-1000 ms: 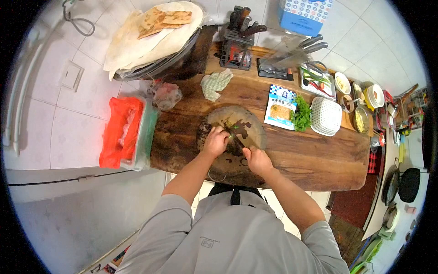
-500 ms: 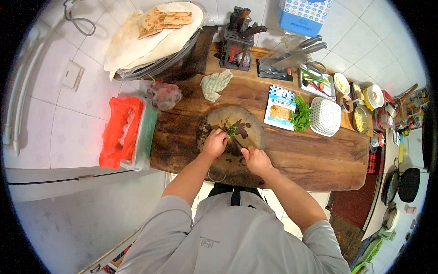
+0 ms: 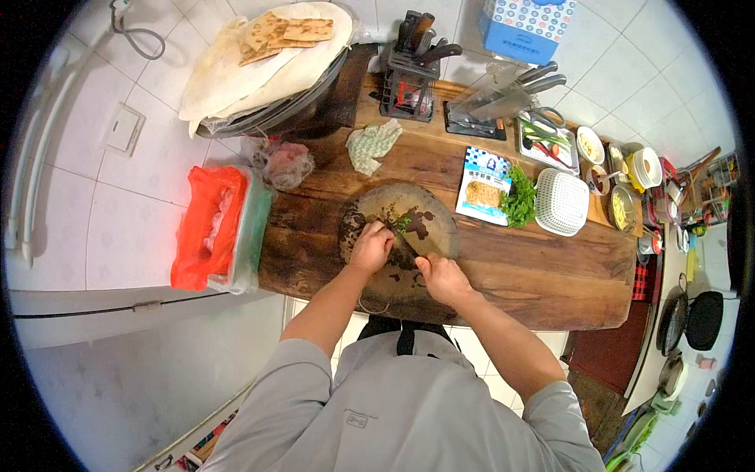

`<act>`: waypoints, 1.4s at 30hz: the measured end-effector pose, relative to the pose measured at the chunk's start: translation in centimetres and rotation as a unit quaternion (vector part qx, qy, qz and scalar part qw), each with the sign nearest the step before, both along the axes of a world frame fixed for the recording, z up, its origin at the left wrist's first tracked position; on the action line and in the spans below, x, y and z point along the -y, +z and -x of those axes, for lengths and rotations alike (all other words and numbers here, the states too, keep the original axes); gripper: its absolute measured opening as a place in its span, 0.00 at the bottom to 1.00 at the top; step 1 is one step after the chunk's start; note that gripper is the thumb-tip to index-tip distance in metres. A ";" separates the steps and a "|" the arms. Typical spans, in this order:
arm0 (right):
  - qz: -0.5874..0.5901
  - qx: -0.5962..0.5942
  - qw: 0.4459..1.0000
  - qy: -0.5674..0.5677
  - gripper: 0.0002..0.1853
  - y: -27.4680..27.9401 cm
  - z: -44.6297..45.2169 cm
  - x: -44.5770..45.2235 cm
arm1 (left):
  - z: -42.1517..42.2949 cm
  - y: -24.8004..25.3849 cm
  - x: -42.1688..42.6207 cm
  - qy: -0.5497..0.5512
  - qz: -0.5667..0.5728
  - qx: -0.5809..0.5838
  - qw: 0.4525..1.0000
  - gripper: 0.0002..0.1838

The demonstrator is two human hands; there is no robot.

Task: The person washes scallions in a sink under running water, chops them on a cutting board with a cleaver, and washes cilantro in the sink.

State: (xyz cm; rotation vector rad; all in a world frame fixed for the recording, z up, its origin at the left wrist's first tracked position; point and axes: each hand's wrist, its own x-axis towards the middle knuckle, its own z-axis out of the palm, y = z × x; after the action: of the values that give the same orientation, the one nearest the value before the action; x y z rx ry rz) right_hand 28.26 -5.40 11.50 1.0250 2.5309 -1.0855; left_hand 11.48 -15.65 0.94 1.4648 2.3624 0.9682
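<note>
Right hand (image 3: 442, 278) is closed around a knife (image 3: 410, 247); left hand (image 3: 371, 248) curls beside chopped greens (image 3: 402, 223) on the round block (image 3: 437, 220), its grip undetermined. More greens show than a second ago; cutting appears to be advancing. Cloth (image 3: 373, 147) lies beyond the block; table (image 3: 543, 271) extends rightward, its front edge near the block.

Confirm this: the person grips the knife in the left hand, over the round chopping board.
Wrong hand: the head view shows the knife gripped in the right hand. It is indeed over the round chopping board.
</note>
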 end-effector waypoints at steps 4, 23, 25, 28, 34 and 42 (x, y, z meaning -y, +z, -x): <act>-0.013 0.009 1.000 -0.006 0.23 -0.4 0.0 0.7 | -0.2 0.2 0.1 0.006 0.019 0.009 1.000 0.07; -0.031 0.005 0.999 -0.006 0.23 0.7 -0.4 -0.4 | -0.1 1.3 -1.3 -0.008 0.064 0.005 0.998 0.05; -0.032 0.012 0.999 0.006 0.23 0.4 -0.3 -0.5 | -0.1 1.1 -1.3 -0.014 0.062 0.003 0.998 0.05; -0.060 0.015 0.998 -0.011 0.23 -0.6 -0.2 0.5 | 0.2 0.7 -1.3 -0.026 0.060 0.005 0.998 0.06; -0.046 -0.019 0.998 -0.027 0.23 -0.9 -0.6 0.2 | -0.2 1.4 -0.9 -0.024 0.014 -0.026 0.999 0.07; -0.051 0.019 0.998 -0.014 0.22 -0.1 -0.3 0.8 | 0.3 1.0 -0.8 -0.043 0.066 0.007 0.997 0.06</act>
State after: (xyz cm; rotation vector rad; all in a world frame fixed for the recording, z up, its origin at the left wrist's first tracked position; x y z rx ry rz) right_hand 28.57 -6.24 11.37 1.0992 2.5721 -0.9436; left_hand 11.15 -14.83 1.92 1.4912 2.2842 0.7847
